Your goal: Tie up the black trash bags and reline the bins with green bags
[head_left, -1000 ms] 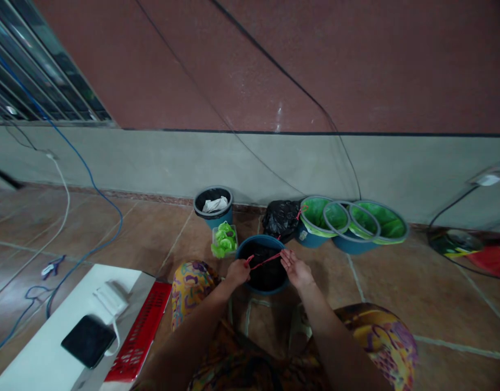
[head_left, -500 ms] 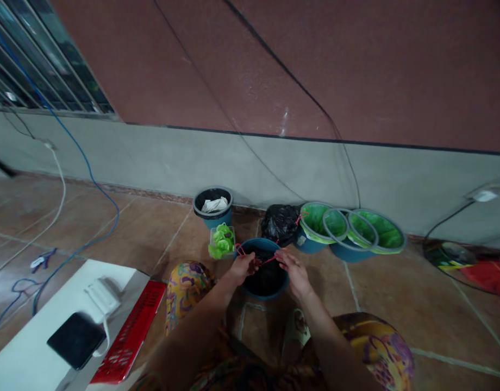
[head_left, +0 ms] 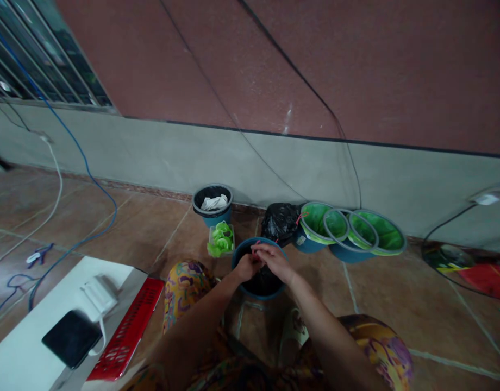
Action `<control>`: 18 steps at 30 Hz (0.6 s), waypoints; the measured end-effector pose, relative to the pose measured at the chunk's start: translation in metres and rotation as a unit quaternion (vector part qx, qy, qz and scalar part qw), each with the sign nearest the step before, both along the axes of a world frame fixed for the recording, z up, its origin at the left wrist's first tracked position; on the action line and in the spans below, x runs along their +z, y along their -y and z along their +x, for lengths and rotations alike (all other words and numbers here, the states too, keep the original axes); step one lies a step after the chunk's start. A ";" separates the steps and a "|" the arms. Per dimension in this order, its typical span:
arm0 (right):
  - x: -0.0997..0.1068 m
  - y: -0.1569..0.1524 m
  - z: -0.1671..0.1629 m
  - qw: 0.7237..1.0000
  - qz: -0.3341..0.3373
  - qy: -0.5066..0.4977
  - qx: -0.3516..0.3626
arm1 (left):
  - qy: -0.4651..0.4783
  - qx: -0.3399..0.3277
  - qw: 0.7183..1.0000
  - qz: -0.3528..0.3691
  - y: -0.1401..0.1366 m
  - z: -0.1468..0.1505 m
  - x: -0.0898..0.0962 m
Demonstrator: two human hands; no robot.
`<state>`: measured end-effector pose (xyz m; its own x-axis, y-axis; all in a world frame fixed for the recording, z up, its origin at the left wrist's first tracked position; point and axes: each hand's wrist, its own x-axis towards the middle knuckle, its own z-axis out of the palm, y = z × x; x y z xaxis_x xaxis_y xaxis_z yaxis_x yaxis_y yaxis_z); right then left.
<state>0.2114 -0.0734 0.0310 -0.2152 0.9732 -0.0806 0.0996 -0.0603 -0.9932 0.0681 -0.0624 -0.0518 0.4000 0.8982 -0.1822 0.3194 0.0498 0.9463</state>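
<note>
A: From the head view, what is held, and where?

B: A red drawstring (head_left: 256, 251) is pinched between the left hand (head_left: 245, 267) and right hand (head_left: 273, 259), both closed, over the black-lined blue bin (head_left: 238, 257) on the floor, centre near. The liner could probably be torn if pulled hard.

A: Any writing?

B: None can be read.

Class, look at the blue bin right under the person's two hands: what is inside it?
The blue bin holds a black liner bag. The left hand and right hand meet over it, covering whatever lies deeper inside.
</note>
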 end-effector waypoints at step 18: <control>-0.041 0.018 0.012 0.950 0.000 0.302 -0.079 | 0.050 0.117 0.974 -0.190 0.010 0.009 0.018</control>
